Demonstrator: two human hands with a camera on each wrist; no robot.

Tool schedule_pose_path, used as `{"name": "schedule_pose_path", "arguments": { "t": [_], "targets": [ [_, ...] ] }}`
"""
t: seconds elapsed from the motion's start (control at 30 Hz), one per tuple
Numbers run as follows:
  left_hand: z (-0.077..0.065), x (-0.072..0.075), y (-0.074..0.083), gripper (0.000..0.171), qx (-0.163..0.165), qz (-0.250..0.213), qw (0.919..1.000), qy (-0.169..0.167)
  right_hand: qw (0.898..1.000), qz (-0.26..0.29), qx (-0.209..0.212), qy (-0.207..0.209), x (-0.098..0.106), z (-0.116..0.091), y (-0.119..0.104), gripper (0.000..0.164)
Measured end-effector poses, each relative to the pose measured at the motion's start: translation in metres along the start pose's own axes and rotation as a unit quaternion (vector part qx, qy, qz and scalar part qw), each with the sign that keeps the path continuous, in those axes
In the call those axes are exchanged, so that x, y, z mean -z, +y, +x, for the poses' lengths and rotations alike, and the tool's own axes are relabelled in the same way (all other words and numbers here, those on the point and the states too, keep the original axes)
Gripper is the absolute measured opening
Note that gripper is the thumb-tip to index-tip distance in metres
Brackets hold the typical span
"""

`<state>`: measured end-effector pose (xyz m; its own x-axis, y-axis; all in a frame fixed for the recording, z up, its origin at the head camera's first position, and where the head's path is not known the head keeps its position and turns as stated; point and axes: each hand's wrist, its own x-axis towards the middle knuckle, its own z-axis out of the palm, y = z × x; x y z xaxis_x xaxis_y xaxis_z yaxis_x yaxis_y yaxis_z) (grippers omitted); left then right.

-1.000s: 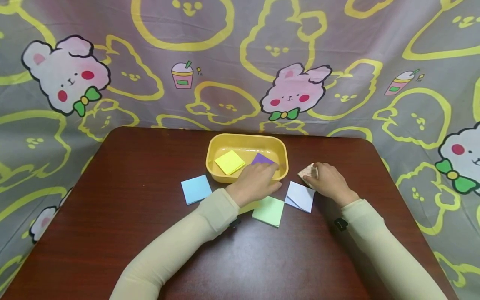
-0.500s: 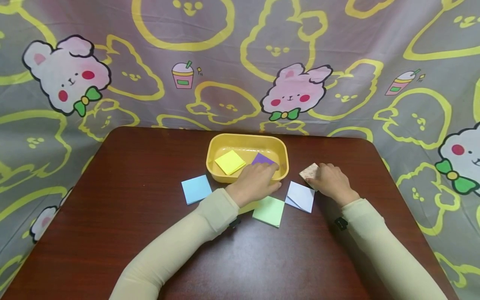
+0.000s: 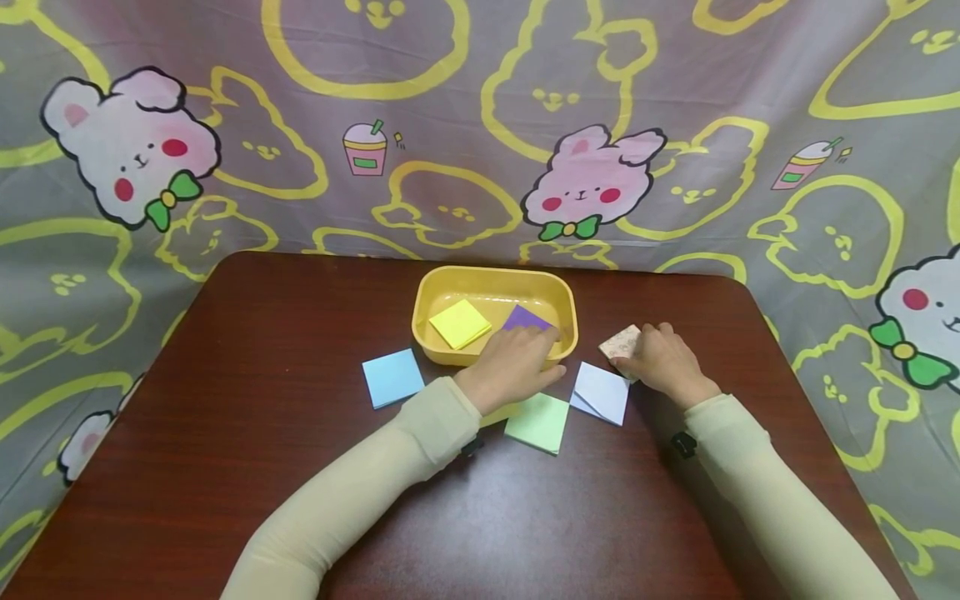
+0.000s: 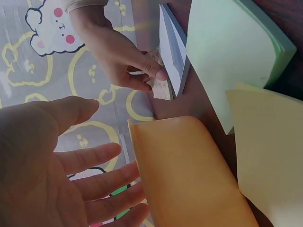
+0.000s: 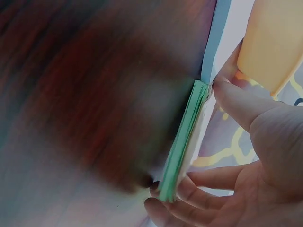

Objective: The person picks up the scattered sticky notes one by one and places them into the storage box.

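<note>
My right hand (image 3: pixel 663 360) holds a patterned beige sticky note pad (image 3: pixel 619 343) on the right of the table. In the right wrist view its thumb is at one end of the pad and its fingers curl round the other; the pad's side edge (image 5: pixel 182 142) looks green. My left hand (image 3: pixel 510 367) reaches over the front rim of the yellow plastic bin (image 3: pixel 491 273), its fingers spread and holding nothing in the left wrist view. Inside the bin lie a bright yellow pad (image 3: pixel 459 323) and a purple pad (image 3: pixel 522 317), the latter partly hidden by the left fingers.
A pale blue-white pad (image 3: pixel 600 390) with a lifted top sheet lies beside the patterned one. A light green pad (image 3: pixel 537 422) and a pale yellow pad (image 3: pixel 498 414), mostly hidden, lie before the bin. A blue pad (image 3: pixel 393 378) sits left. A patterned curtain (image 3: pixel 450 192) hangs behind.
The right hand has shifted slightly to the right, and more of the patterned pad's face shows. The left hand stays over the bin's front rim.
</note>
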<state>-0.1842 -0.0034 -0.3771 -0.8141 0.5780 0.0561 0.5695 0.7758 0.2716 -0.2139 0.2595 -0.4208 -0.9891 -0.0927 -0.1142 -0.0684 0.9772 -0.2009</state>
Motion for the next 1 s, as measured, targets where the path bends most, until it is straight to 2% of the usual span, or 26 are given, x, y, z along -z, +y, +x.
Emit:
{"name": "schedule_pose_path", "arguments": {
  "t": [0.1, 0.4, 0.6, 1.0],
  "targets": [
    [0.0003, -0.0002, 0.0006, 0.052, 0.000, 0.001, 1.0000, -0.001, 1.000, 0.010, -0.002, 0.002, 0.0005, -0.0001, 0.0005, 0.071],
    [0.0019, -0.0016, 0.0055, 0.052, -0.011, -0.015, 0.9998, 0.008, 0.999, 0.026, 0.009, 0.022, -0.0010, 0.0009, 0.0011, 0.062],
    [0.0026, -0.0009, 0.0081, 0.046, -0.015, -0.011, 0.9998, 0.009, 0.999, 0.034, 0.014, 0.030, -0.0017, 0.0013, 0.0029, 0.069],
    [0.0037, -0.0026, 0.0094, 0.040, -0.017, -0.002, 0.9998, 0.013, 0.997, 0.036, 0.026, 0.060, 0.0021, 0.0007, 0.0025, 0.072]
  ]
}}
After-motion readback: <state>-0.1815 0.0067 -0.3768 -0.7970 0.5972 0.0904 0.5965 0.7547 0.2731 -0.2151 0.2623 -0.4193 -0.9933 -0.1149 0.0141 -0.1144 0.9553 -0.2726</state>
